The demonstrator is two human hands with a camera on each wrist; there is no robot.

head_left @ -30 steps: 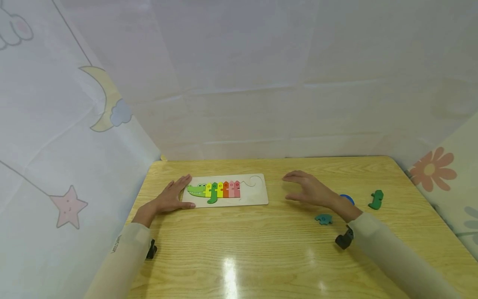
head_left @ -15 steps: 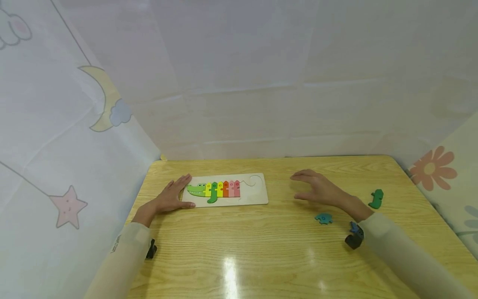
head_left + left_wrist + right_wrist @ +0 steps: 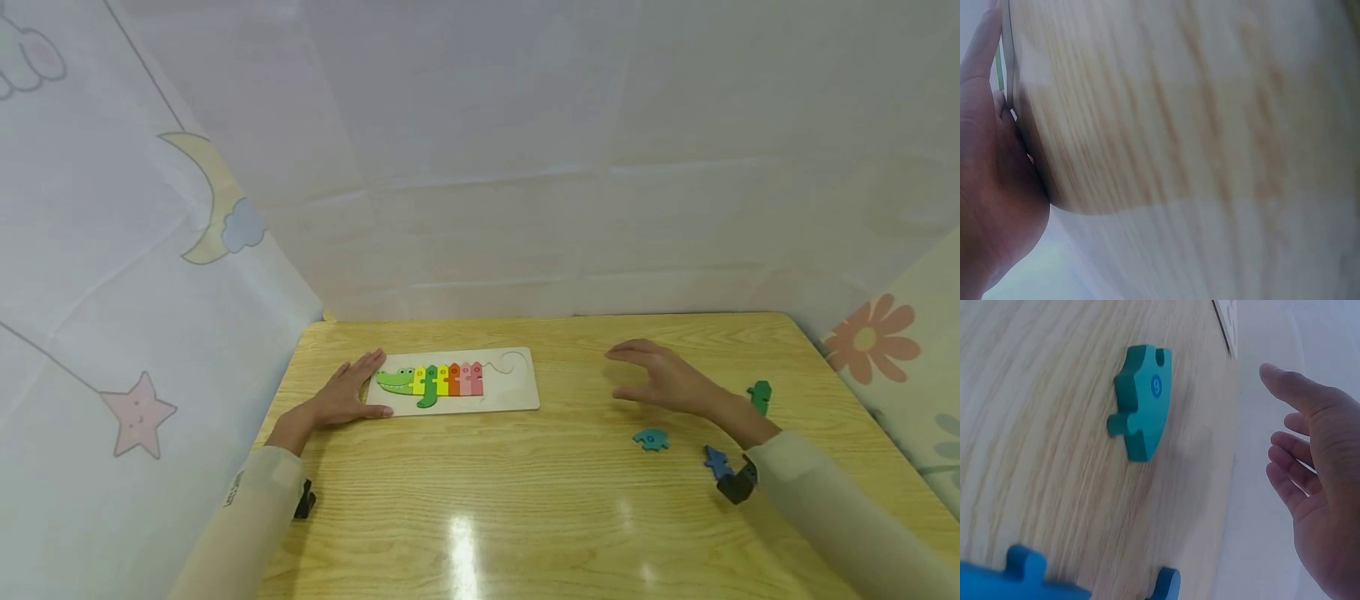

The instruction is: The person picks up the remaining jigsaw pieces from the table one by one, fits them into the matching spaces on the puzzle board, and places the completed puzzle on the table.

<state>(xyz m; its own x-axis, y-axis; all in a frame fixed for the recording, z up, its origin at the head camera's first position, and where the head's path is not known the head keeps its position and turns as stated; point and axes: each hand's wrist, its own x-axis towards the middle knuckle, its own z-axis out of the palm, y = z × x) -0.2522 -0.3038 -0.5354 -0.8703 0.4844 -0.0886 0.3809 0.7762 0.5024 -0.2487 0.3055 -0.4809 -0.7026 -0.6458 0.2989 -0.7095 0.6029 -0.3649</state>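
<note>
- Star [image 3: 146, 415]: pink, printed on the white sheet [image 3: 67, 467].
- Left hand [image 3: 347, 395]: spread wide at the left end of the board [image 3: 513, 395], touching it, thumb at the near edge, fingers at the far corner.
- Board: flat on the desk [image 3: 555, 500], carrying a green crocodile head [image 3: 395, 381], then a row of fitted pieces [image 3: 453, 380] in yellow, green, yellow, orange and pinks.
- Teal piece [image 3: 650, 439]: on the desk, a ringed number on top.
- Right hand [image 3: 663, 379]: raised above the desk, thumb and fingers well parted, holding nothing.
- Blue piece [image 3: 717, 461]: on the desk, beside the black camera [image 3: 737, 483] in the head view.
- Green piece [image 3: 761, 394]: partly hidden by the right forearm [image 3: 738, 417].
- Flower [image 3: 865, 337]: orange, printed.
</note>
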